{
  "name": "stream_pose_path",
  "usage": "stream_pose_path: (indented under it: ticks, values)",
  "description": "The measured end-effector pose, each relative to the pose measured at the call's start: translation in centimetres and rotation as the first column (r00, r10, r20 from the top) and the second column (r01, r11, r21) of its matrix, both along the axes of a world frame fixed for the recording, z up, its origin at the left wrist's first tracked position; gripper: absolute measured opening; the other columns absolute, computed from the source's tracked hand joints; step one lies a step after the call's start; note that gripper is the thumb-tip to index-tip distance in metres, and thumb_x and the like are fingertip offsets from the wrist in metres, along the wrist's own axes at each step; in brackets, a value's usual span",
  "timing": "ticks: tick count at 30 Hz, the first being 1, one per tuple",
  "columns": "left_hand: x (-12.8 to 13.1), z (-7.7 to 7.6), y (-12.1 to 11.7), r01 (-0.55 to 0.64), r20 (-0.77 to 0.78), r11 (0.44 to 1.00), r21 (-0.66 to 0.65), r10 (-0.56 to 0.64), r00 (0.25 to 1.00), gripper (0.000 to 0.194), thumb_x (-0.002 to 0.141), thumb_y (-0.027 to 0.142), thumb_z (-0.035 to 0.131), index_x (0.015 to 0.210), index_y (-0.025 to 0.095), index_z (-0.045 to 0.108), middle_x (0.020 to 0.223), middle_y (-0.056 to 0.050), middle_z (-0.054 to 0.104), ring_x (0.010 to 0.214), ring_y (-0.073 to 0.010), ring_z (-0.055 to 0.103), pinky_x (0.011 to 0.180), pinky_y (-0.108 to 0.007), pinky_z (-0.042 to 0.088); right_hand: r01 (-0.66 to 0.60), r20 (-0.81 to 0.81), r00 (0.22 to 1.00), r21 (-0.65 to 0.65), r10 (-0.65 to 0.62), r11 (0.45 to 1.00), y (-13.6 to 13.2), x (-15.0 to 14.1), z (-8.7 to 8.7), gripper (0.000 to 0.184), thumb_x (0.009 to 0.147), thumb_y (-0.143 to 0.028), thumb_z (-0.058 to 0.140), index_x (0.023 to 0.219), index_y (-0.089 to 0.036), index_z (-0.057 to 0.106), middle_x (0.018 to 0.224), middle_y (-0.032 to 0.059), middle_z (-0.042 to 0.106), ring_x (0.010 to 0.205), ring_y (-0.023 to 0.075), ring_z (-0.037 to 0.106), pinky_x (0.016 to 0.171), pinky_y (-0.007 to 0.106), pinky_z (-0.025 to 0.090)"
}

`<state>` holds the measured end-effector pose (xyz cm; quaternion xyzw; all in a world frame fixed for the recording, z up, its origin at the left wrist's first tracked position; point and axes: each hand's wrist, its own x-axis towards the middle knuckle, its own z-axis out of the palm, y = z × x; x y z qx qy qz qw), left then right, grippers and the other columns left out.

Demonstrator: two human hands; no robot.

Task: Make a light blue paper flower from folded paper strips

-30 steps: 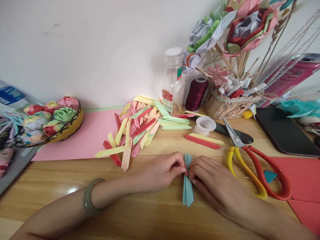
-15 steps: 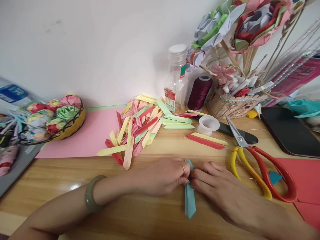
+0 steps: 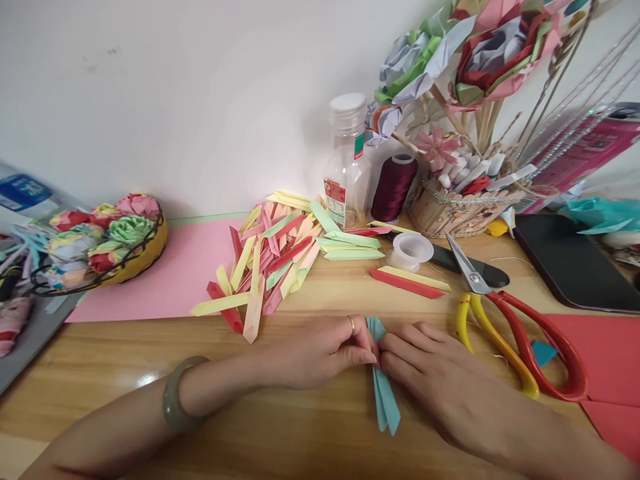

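Light-blue folded paper (image 3: 386,403), a bundle of slim pleated strips, is held at its middle between two bare hands, just above or against the worktop (image 3: 210,447). The left hand (image 3: 323,352) has a closed grip, thumb and forefinger pinched together at the paper's waist. The right hand (image 3: 430,377) is curled closed around the other side of that waist, its thumb out of sight. Whether a thread runs between the fingertips cannot be told.

Half a second ago the left hand lay over most of the upper part; it has since drawn back, so the top ends show again. The lower ends have swung toward the right hand and part into two points, leaving the bundle tilted. This suggests the middle is being worked while the strips stay gathered, with the job unfinished.

Beyond the hands, a red and a yellow strip (image 3: 410,280) lie side by side, near a white spool (image 3: 404,261). Yellow-and-red-handled scissors (image 3: 475,283) rest to the right. A heap of coloured folded strips (image 3: 280,250) lies left of the spool, partly over a pink sheet (image 3: 185,270), all undisturbed.
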<state>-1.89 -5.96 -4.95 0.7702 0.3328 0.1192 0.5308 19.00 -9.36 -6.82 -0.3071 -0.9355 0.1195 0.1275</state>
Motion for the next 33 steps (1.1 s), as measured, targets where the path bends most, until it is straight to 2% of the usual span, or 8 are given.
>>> stream_pose_path:
  ticks: [4, 8, 14, 16, 23, 26, 29, 33]
  values:
    - [0.4, -0.2, -0.5, -0.12, 0.018, 0.99, -0.07, 0.121, 0.992, 0.015, 0.084, 0.029, 0.049, 0.077, 0.016, 0.052, 0.083, -0.002, 0.063, 0.077, -0.011, 0.056, 0.072, -0.024, 0.043, -0.003, 0.008, 1.0, 0.021, 0.003, 1.0, 0.0, 0.0, -0.1, 0.024, 0.084, -0.011, 0.036, 0.096, -0.018, 0.056, 0.093, 0.0083, 0.06, 0.085, 0.0224, 0.05, 0.075, 0.038, 0.038]
    - [1.3, -0.2, -0.7, -0.195, -0.079, 0.981, -0.018, 0.193, 0.978, 0.015, 0.08, 0.028, 0.056, 0.072, 0.015, 0.055, 0.072, 0.002, 0.06, 0.067, -0.0094, 0.052, 0.062, -0.021, 0.041, 0.01, -0.042, 0.999, -0.165, -0.017, 0.986, 0.3, -0.1, 0.5, 0.019, 0.089, -0.013, 0.035, 0.09, -0.019, 0.053, 0.089, 0.0056, 0.057, 0.081, 0.0184, 0.049, 0.072, 0.035, 0.041]
    - [1.6, -0.5, -0.8, -0.154, -0.074, 0.988, 0.016, 0.155, 0.985, 0.007, 0.076, 0.022, 0.062, 0.075, 0.016, 0.059, 0.072, 0.003, 0.06, 0.063, -0.0081, 0.053, 0.06, -0.019, 0.041, 0.083, -0.17, 0.972, -0.405, -0.164, 0.911, 0.7, 0.0, 0.9, 0.013, 0.09, -0.02, 0.04, 0.082, -0.021, 0.051, 0.081, 0.0028, 0.056, 0.075, 0.0145, 0.052, 0.065, 0.028, 0.044]
    - [1.6, -0.7, -0.9, -0.169, -0.063, 0.985, 0.021, 0.17, 0.983, 0.005, 0.075, 0.02, 0.062, 0.076, 0.016, 0.06, 0.072, 0.003, 0.06, 0.063, -0.0083, 0.053, 0.061, -0.019, 0.042, 0.097, -0.193, 0.962, -0.411, -0.19, 0.906, 0.6, 0.1, 0.8, 0.011, 0.088, -0.019, 0.042, 0.082, -0.021, 0.051, 0.079, 0.0016, 0.056, 0.072, 0.0133, 0.053, 0.062, 0.026, 0.043]
    - [2.3, -0.8, -1.4, -0.28, -0.049, 0.958, -0.059, 0.278, 0.959, 0.003, 0.07, 0.018, 0.065, 0.072, 0.016, 0.063, 0.068, 0.003, 0.059, 0.063, -0.0092, 0.052, 0.061, -0.02, 0.042, 0.161, -0.303, 0.92, -0.286, -0.248, 0.945, -0.2, -0.1, 1.0, 0.01, 0.084, -0.015, 0.047, 0.079, -0.021, 0.053, 0.075, 0.0007, 0.056, 0.067, 0.013, 0.053, 0.057, 0.025, 0.04]
    - [2.7, -0.7, -1.7, -0.321, -0.035, 0.947, -0.015, 0.32, 0.947, 0.005, 0.068, 0.019, 0.067, 0.069, 0.016, 0.063, 0.066, 0.004, 0.058, 0.063, -0.0093, 0.05, 0.06, -0.021, 0.04, 0.159, -0.299, 0.914, -0.363, -0.276, 0.918, -0.3, -0.6, 1.2, 0.013, 0.087, -0.018, 0.046, 0.077, -0.021, 0.053, 0.074, 0.0004, 0.057, 0.067, 0.0126, 0.054, 0.057, 0.024, 0.041]
    - [3.0, -0.8, -1.9, -0.365, -0.023, 0.93, 0.038, 0.366, 0.931, 0.011, 0.067, 0.02, 0.068, 0.061, 0.015, 0.061, 0.063, 0.003, 0.055, 0.062, -0.0094, 0.048, 0.06, -0.021, 0.039, 0.175, -0.285, 0.896, -0.475, -0.34, 0.862, -0.3, -1.0, 1.3, 0.015, 0.088, -0.021, 0.046, 0.075, -0.021, 0.054, 0.072, -0.0007, 0.058, 0.068, 0.0123, 0.055, 0.058, 0.024, 0.043]
    - [3.1, -0.8, -1.9, -0.41, 0.009, 0.912, 0.005, 0.41, 0.912, 0.015, 0.07, 0.025, 0.066, 0.06, 0.015, 0.062, 0.061, 0.002, 0.056, 0.061, -0.0107, 0.048, 0.059, -0.023, 0.039, 0.169, -0.341, 0.855, -0.527, -0.39, 0.833, -0.3, -1.1, 1.4, 0.017, 0.088, -0.024, 0.046, 0.075, -0.022, 0.056, 0.072, -0.0009, 0.058, 0.068, 0.0121, 0.057, 0.058, 0.023, 0.045]
